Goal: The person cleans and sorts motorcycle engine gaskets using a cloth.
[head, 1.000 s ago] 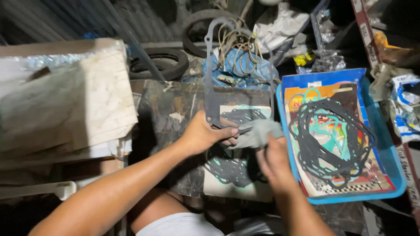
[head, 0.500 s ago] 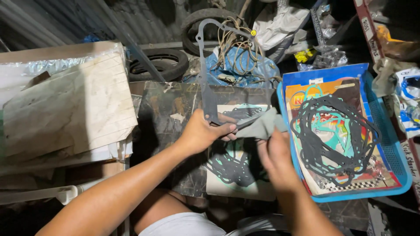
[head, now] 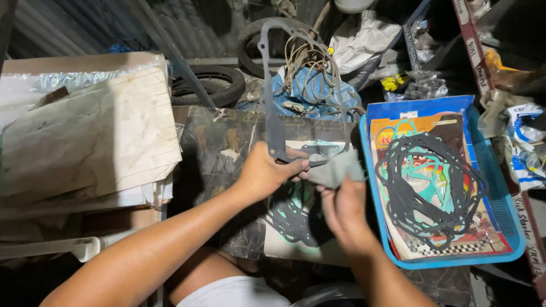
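Now the left hand (head: 264,170) grips the grey gasket (head: 273,108) mid-frame, right hand (head: 341,213) pinching a grey rag (head: 336,169) against it; wiping underway, black gaskets (head: 426,187) waiting in the blue tray (head: 506,227).

blue tray (head: 500,170) of black gaskets (head: 432,187) | tyres (head: 213,85) | wrapped boards (head: 85,131)

tray (head: 503,187) right, gaskets (head: 427,187) in it | boards (head: 85,131) left | tyre (head: 209,84) behind
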